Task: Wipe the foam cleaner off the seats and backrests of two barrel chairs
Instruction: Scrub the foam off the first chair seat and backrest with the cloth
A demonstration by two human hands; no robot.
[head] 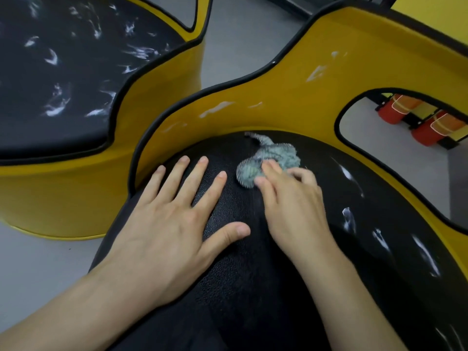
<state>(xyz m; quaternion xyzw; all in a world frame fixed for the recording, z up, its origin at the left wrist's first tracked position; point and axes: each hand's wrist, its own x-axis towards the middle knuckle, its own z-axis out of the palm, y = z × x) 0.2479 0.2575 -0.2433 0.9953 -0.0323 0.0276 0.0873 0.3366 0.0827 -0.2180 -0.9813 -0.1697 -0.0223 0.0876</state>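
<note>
While the left hand (174,219) lies spread flat on the seat (243,287), the right hand (291,198) pinches the cloth (271,158).

left hand (162,224): palm down; fingers straight, splayed | right hand (291,198): fingers curled; grips cloth (276,154)

Grey cloth (274,152) on a foam-streaked black seat (240,249)
Bunched under the right fingers (274,170); foam streaks (349,219) lie to their right.
</note>
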